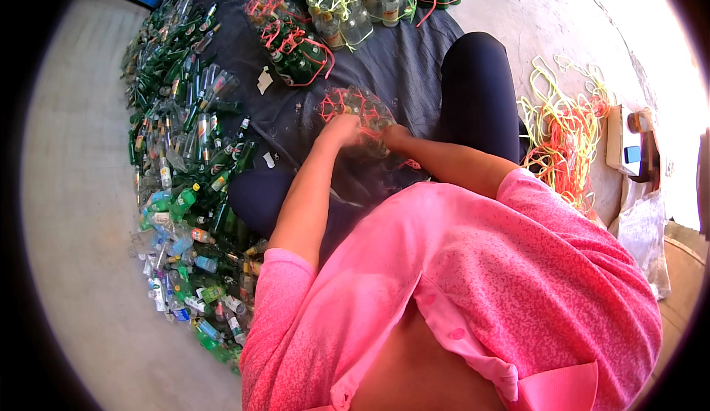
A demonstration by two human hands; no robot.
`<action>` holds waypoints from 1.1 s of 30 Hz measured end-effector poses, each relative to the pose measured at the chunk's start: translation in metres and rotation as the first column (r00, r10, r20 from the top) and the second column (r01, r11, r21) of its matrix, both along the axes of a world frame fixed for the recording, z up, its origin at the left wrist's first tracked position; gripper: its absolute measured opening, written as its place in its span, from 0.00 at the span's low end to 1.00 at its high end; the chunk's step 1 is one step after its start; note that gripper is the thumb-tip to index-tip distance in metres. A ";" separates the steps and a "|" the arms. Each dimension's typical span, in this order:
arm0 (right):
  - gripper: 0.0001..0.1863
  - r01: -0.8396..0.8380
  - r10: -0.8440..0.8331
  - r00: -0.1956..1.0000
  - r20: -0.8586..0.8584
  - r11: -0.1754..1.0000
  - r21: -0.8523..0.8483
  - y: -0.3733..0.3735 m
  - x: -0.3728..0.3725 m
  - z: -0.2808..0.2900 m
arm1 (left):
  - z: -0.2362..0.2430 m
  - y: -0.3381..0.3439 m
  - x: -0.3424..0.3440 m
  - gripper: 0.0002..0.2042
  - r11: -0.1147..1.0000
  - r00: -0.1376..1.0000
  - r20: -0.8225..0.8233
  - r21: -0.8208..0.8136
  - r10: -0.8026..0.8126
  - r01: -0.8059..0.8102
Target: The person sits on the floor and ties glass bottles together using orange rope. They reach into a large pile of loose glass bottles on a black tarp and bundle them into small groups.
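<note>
A bundle of clear glass bottles (347,99) stands on the dark sheet between my knees, with red plastic string crisscrossed over its tops. My left hand (342,130) is closed at the near left of the bundle, on the red string. Against the right side of the bundle is my right hand (395,137). Its fingers are curled in, and what they hold is hidden. A loose end of red string (410,164) shows below my right wrist.
Loose green and clear bottles (196,134) are heaped along the left. Tied bundles of green bottles (296,60) and clear bottles (336,23) stand at the far side of the dark sheet (392,63). Yellow and red string (566,141) lies piled at the right, near a small box (623,141).
</note>
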State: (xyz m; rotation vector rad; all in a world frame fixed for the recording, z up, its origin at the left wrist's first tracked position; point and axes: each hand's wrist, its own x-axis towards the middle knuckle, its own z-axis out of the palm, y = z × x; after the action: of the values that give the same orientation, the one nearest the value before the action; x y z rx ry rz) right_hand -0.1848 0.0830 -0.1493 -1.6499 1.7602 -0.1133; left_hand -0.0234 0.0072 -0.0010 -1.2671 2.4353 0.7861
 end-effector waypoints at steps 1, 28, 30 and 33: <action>0.20 -0.010 0.011 1.000 0.005 1.000 -0.008 -0.001 0.001 -0.004 | -0.003 -0.002 0.003 0.10 1.000 1.000 -0.015 -0.004 0.005 -0.005; 0.16 -0.010 0.012 0.994 0.109 1.000 -0.017 0.011 0.003 0.005 | -0.013 -0.010 -0.005 0.07 0.977 0.949 -0.262 -0.068 0.178 -0.202; 0.16 0.003 -0.004 0.993 0.119 1.000 0.007 0.010 0.007 0.013 | -0.015 -0.015 -0.002 0.07 0.980 0.950 -0.275 -0.093 0.144 -0.176; 0.16 0.046 -0.057 0.990 0.132 0.995 0.087 0.008 0.006 0.024 | -0.014 -0.020 -0.005 0.08 0.983 0.951 -0.268 -0.054 0.156 -0.176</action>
State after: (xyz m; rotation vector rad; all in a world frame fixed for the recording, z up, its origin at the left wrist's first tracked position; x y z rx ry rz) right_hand -0.1786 0.0912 -0.1251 -1.5025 1.6838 -0.1683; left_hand -0.0285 -0.0126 -0.0151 -1.4994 2.6115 0.9690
